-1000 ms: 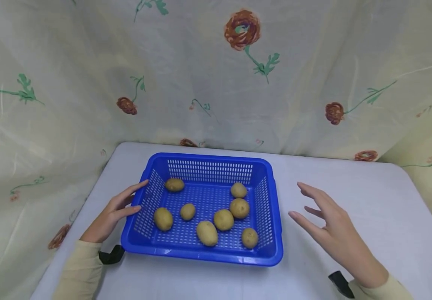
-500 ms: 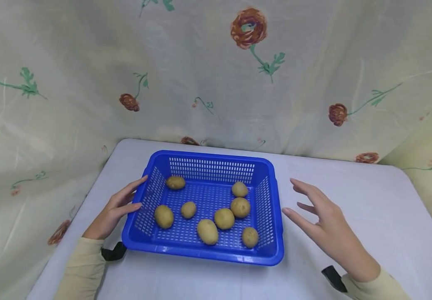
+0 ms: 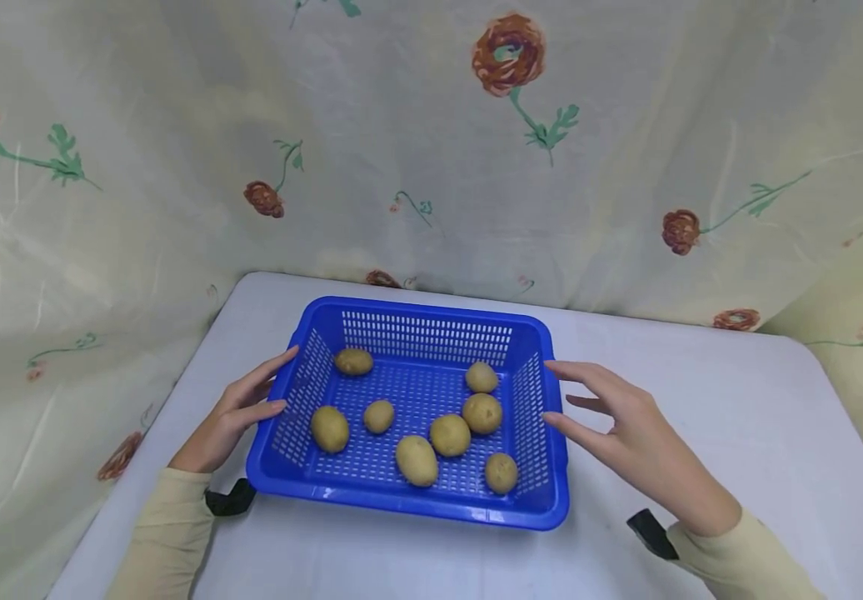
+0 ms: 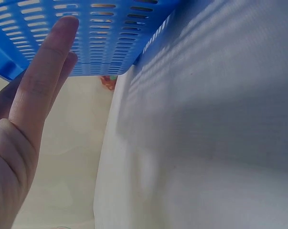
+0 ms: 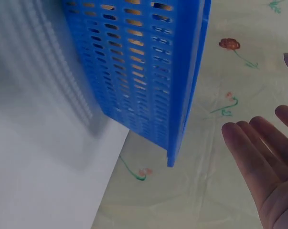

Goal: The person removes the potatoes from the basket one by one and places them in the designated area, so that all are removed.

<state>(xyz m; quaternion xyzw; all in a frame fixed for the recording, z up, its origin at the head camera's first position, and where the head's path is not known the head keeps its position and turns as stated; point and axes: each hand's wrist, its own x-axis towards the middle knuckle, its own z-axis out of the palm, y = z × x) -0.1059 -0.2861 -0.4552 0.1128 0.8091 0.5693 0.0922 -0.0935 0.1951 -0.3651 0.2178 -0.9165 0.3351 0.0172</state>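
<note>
A blue slotted plastic basket (image 3: 416, 508) stands on the white-covered table, with several potatoes (image 3: 416, 461) spread over its floor. At the basket's left side, my left hand (image 3: 225, 421) has its index fingertip and thumb at the rim. In the left wrist view, straight fingers (image 4: 43, 71) of that hand lie in front of the slotted outer wall. My right hand (image 3: 630, 429) is spread at the opposite side, index finger and thumb overlapping the right rim in the head view. The right wrist view shows its straight fingers (image 5: 258, 157) apart from the basket wall.
The white table (image 3: 701, 383) extends to the right of the basket and in front of it. Flower-patterned pale curtains (image 3: 371, 108) hang behind the table and along its sides. A dark strap piece (image 3: 652, 533) shows at the right wrist, another (image 3: 231, 497) at the left.
My right hand has moved left, from out over the table to the basket's right rim. The left hand stays at the left rim. Basket and potatoes shift only slightly with the head view.
</note>
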